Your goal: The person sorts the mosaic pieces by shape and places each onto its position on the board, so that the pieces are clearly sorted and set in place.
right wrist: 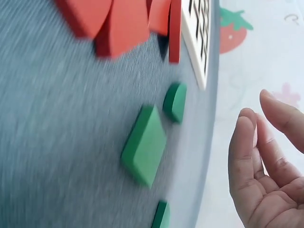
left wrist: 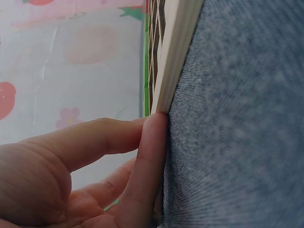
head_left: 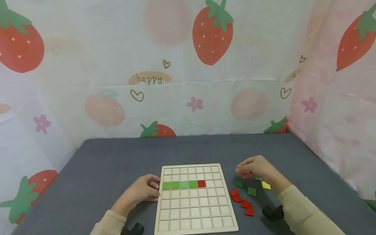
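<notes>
A pale wooden grid board (head_left: pixel 180 204) lies flat on the table. Its third row holds several green square tiles (head_left: pixel 175 185) and, at their right end, one red square tile (head_left: pixel 201 183). My left hand (head_left: pixel 144 189) holds the board's left edge between thumb and finger; the left wrist view shows the fingertips against the board's side (left wrist: pixel 173 57). To the right of the board, my right hand (head_left: pixel 255 167) hovers over loose pieces with loosely bent fingers. In the right wrist view, nothing shows between its thumb and fingers (right wrist: pixel 242 147).
Red pieces (head_left: pixel 246 204) lie in a chain beside the board's right edge. Nearby are a green square piece (head_left: pixel 251 191), a rounded green piece (head_left: pixel 239 184) and a yellow piece (head_left: pixel 266 185). Printed cloth (head_left: pixel 182 114) hangs behind the dark grey table (head_left: pixel 117 163).
</notes>
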Tool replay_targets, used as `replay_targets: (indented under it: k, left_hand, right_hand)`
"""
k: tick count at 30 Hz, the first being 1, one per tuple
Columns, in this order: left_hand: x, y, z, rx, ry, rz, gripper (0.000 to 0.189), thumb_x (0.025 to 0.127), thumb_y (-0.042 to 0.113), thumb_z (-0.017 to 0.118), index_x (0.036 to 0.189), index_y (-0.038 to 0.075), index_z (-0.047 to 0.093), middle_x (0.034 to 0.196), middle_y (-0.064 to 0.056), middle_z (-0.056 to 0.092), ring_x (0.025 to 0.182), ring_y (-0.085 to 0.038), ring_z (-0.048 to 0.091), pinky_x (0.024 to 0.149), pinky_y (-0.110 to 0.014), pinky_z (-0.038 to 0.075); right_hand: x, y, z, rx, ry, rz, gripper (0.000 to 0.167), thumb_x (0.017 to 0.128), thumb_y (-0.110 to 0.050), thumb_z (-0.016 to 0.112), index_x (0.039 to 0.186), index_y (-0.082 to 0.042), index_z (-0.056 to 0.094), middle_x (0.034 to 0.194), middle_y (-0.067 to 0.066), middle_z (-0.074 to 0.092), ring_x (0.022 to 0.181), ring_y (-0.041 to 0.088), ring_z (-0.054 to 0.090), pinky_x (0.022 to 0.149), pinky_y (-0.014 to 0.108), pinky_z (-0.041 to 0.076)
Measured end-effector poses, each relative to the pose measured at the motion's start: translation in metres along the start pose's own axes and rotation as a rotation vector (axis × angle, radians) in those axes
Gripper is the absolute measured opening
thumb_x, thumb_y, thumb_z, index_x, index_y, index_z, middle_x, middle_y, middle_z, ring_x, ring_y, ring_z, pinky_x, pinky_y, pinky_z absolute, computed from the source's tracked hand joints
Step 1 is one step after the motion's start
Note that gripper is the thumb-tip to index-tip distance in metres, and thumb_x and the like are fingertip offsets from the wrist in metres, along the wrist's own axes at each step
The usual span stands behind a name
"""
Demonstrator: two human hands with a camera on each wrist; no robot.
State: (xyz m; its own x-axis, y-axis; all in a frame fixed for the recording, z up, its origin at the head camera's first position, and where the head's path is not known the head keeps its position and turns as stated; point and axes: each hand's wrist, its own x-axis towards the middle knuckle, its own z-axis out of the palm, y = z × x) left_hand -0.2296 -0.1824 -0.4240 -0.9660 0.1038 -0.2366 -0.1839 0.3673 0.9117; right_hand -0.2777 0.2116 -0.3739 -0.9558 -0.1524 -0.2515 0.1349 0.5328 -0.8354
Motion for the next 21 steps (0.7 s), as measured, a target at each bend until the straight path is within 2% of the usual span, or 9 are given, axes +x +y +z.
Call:
replay_targets:
  k: [7,11,15,21]
  left_hand:
    - [-0.001,0.001,0.000,-0.007,0.019,-0.022,0.053,0.077,-0.013,0.070,0.128,-0.009,0.055,0.093,-0.013,0.055,0.072,-0.019,0.062,0.065,-0.034,0.062]
    - [0.000,0.000,-0.001,-0.004,0.003,-0.014,0.054,0.077,-0.013,0.070,0.128,-0.010,0.054,0.093,-0.014,0.054,0.072,-0.019,0.062,0.065,-0.034,0.062]
    - [0.000,0.000,-0.002,0.001,-0.023,-0.012,0.056,0.078,-0.012,0.070,0.131,-0.012,0.051,0.094,-0.013,0.054,0.072,-0.018,0.062,0.066,-0.032,0.063]
    - [0.000,0.001,0.000,0.001,0.003,-0.008,0.055,0.077,-0.012,0.071,0.129,-0.010,0.053,0.094,-0.014,0.055,0.072,-0.019,0.062,0.065,-0.034,0.062]
  right_hand:
    - [-0.001,0.012,-0.017,0.009,0.021,0.014,0.034,0.089,-0.016,0.075,0.112,0.007,0.070,0.097,0.012,0.076,0.085,0.019,0.072,0.082,0.037,0.063]
    - [-0.004,0.018,-0.026,0.020,0.030,0.018,0.037,0.089,-0.015,0.074,0.115,0.010,0.067,0.099,0.012,0.076,0.086,0.018,0.073,0.082,0.038,0.063]
    - [-0.006,0.024,-0.035,0.006,0.040,0.020,0.037,0.089,-0.015,0.074,0.115,0.011,0.067,0.097,0.010,0.076,0.085,0.016,0.072,0.081,0.036,0.063]
    - [-0.009,0.032,-0.045,0.000,0.061,0.059,0.034,0.089,-0.016,0.075,0.112,0.009,0.070,0.091,0.004,0.077,0.081,0.013,0.071,0.078,0.033,0.063]
